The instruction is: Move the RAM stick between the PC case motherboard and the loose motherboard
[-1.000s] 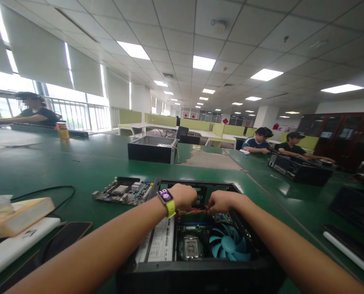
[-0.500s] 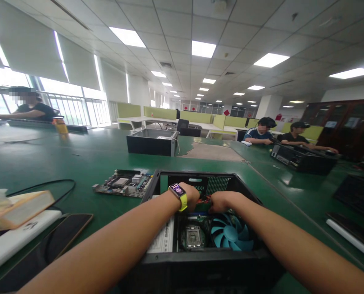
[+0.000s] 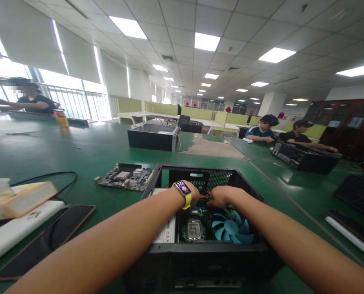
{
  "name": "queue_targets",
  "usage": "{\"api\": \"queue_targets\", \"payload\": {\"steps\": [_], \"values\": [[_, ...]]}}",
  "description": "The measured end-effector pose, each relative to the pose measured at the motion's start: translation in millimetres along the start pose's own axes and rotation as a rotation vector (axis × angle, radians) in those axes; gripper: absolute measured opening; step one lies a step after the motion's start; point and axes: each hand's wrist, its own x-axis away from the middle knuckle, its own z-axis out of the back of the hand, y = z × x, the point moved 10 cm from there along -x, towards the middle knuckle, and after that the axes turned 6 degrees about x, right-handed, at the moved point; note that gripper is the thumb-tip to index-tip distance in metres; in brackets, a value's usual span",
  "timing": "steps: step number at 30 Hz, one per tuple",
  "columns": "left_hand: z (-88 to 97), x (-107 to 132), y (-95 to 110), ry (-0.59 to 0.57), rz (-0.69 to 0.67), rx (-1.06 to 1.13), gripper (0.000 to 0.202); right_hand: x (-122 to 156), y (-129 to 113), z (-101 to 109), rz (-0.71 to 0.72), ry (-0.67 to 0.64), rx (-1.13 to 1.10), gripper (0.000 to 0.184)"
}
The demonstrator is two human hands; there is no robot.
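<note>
Both of my hands reach into an open black computer case [image 3: 212,249]. A small bundle of red and dark cables [image 3: 205,195] runs between them above the motherboard. My left hand [image 3: 194,193], with a yellow-strapped watch [image 3: 183,191] on the wrist, is curled at the bundle's left end; its fingertips are mostly hidden. At the other end my right hand [image 3: 221,196] pinches the cables, fingers pointing down. Below the hands lie a bare CPU socket [image 3: 194,230] and a blue fan [image 3: 231,227]. A white-labelled power supply [image 3: 166,232] sits on the left inside the case, partly under my forearm.
A loose motherboard [image 3: 125,176] lies left of the case. Nearer are a phone [image 3: 47,241], a white box [image 3: 23,228] and a tissue pack [image 3: 25,200]. Another case [image 3: 151,139] stands farther back. Co-workers sit at right, by a black case [image 3: 304,157], and at far left.
The view has tilted slightly, so the case and table items sit a little higher. Both hands remain at the cables with only small movement.
</note>
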Motion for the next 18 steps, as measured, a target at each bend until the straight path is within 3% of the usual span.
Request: {"api": "queue_targets", "payload": {"steps": [8,18], "values": [[-12.0,-14,-8,-0.028,0.028,0.146,0.036,2,-5,5,0.008,0.031,-0.025,0.064],[-8.0,-6,8,-0.014,-0.079,0.088,0.046,-4,4,-6,0.022,-0.002,-0.036,0.052]]}}
